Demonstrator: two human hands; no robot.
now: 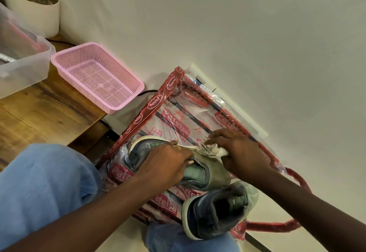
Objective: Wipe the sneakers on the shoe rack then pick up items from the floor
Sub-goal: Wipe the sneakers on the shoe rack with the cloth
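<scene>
A grey-blue sneaker (200,172) lies tilted on the shoe rack (156,101), which is wrapped in red-printed clear plastic. My left hand (168,162) grips this sneaker over its top. My right hand (237,150) presses a crumpled white cloth (213,149) against the sneaker's far side. A second dark grey sneaker (213,212) with a white sole stands on the rack's near edge, untouched.
A pink mesh basket (99,75) sits on the wooden table (39,117) to the left, beside a clear plastic box (21,61) and a white plant pot (33,8). The white wall (257,33) runs right behind the rack. My blue-jeaned knees are close below.
</scene>
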